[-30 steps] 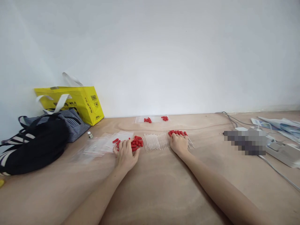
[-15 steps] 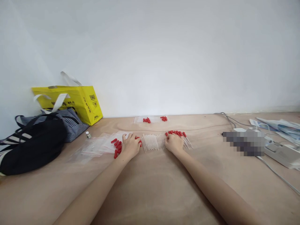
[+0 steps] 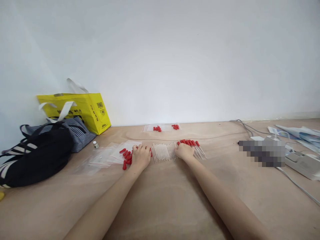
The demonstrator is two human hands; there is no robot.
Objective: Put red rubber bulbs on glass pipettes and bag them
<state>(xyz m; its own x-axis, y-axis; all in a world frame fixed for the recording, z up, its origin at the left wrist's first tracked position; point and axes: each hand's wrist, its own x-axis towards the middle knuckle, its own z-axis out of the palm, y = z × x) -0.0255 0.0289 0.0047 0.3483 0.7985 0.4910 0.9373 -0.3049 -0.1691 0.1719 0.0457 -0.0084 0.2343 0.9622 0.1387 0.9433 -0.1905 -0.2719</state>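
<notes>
My left hand (image 3: 141, 157) rests over a pile of red rubber bulbs (image 3: 128, 155), with bent fingers slightly apart; some bulbs show on both sides of it. Between my hands, thin whitish dropper tubes (image 3: 163, 152) lie side by side in a row. My right hand (image 3: 185, 151) is closed at the right end of this row, fingertips down at a tube; its grip is partly hidden. Just beyond and right of it, several droppers with red bulbs (image 3: 193, 142) lie slanted together.
Clear plastic bags (image 3: 105, 157) and a small vial (image 3: 95, 144) lie left. At the back is another bag (image 3: 166, 127) with red bulbs. A yellow bag (image 3: 100, 113) and black bag (image 3: 47, 153) stand far left. A power strip (image 3: 302, 163), cables and papers (image 3: 297, 135) are right.
My left hand has shifted slightly right over the red bulbs and its fingers are drawn closer together. My right hand stays at the row's end. The view has moved slightly.
</notes>
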